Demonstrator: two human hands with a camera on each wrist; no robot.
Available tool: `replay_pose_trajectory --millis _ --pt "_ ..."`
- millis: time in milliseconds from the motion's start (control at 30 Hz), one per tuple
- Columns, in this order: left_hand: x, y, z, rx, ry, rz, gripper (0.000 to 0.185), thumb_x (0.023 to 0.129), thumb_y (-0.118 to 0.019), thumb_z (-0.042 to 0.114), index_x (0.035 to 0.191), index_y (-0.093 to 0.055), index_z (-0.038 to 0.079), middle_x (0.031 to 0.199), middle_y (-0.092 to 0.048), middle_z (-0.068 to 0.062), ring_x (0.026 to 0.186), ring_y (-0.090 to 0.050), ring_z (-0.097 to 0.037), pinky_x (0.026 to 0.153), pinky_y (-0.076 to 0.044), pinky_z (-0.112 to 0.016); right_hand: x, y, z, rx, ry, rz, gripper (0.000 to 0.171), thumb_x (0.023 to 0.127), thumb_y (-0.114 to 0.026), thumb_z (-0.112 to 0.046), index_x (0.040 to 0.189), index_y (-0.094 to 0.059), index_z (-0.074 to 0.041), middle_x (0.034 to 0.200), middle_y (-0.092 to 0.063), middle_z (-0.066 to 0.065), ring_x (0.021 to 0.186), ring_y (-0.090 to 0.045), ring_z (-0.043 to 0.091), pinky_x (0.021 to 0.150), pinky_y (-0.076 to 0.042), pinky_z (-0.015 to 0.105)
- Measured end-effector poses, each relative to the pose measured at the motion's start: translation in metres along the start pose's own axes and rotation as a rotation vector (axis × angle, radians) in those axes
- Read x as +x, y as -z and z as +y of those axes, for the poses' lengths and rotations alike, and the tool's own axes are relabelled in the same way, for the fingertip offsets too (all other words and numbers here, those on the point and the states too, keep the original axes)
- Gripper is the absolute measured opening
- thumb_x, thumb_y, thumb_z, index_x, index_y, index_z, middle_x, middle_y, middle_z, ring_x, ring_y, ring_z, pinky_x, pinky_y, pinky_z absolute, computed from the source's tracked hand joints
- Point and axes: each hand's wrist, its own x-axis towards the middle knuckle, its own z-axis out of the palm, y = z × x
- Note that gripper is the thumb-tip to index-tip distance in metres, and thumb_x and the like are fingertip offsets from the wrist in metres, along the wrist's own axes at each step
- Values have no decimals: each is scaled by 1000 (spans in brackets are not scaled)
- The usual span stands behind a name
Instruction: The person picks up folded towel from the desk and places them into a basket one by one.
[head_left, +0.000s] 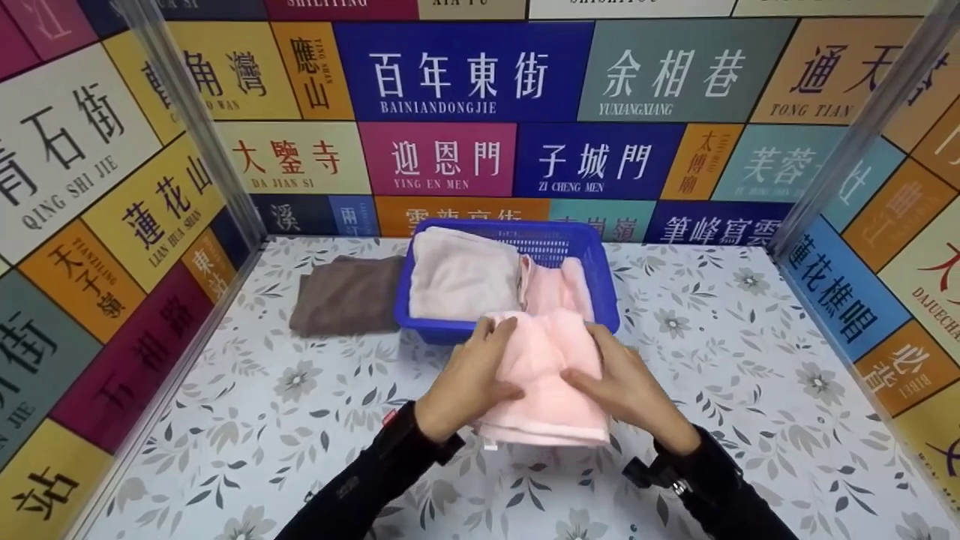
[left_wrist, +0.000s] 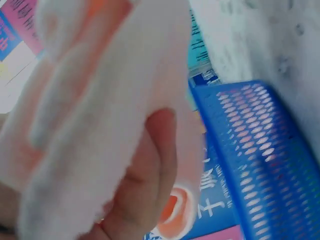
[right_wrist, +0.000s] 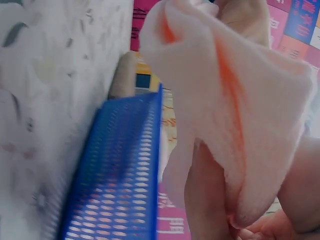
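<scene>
A folded pink towel [head_left: 551, 367] is held between both hands just in front of the blue basket [head_left: 442, 330]. My left hand [head_left: 466, 379] grips its left side, thumb on top, fingers at the far left corner. On the right side my right hand [head_left: 626, 382] grips it the same way, thumb lying across the top. Both wrist views show the towel's folded layers [left_wrist: 95, 130] [right_wrist: 235, 110] pinched between fingers and thumb. In the basket lie a pale folded towel [head_left: 465, 274] at the left and another pink towel [head_left: 555, 285] at the right.
A brown folded towel [head_left: 349, 296] lies on the table left of the basket, against its side. The table [head_left: 300, 435] has a leafy floral cover. Walls of colourful sign panels [head_left: 457, 71] stand behind and at both sides.
</scene>
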Motion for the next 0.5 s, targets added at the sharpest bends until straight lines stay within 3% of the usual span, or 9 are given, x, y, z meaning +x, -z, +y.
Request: replay_pose_trajectory --millis 100,233,400,500 --pt "16 9 -3 -15 -8 48 90 75 -93 18 151 -46 3 133 -53 -22 103 -67 -36 93 -59 -49 13 12 -5 40 2 22 72 91 -76 -16 152 -42 1 135 -63 28 108 -68 38 88 -60 51" --pt "40 17 -8 -67 -1 88 88 78 -90 14 152 -45 6 137 -51 -24 104 -67 -36 93 -59 -49 40 25 -4 53 -7 33 75 94 -72 -15 157 -35 2 149 -52 30 127 -59 45 105 -51 58" --pt "68 16 -15 -29 2 151 81 82 -84 4 152 -43 13 139 -49 -24 89 -68 -36 79 -61 -48 72 33 3 43 27 61 82 95 -68 -11 163 -23 0 160 -38 31 142 -45 47 118 -38 59" --pt "85 14 -18 13 2 165 74 84 -78 -1 147 -45 18 139 -48 -23 77 -63 -31 68 -59 -45 90 34 10 58 52 101 90 94 -68 -7 166 -15 -8 165 -31 28 141 -46 50 115 -41 61"
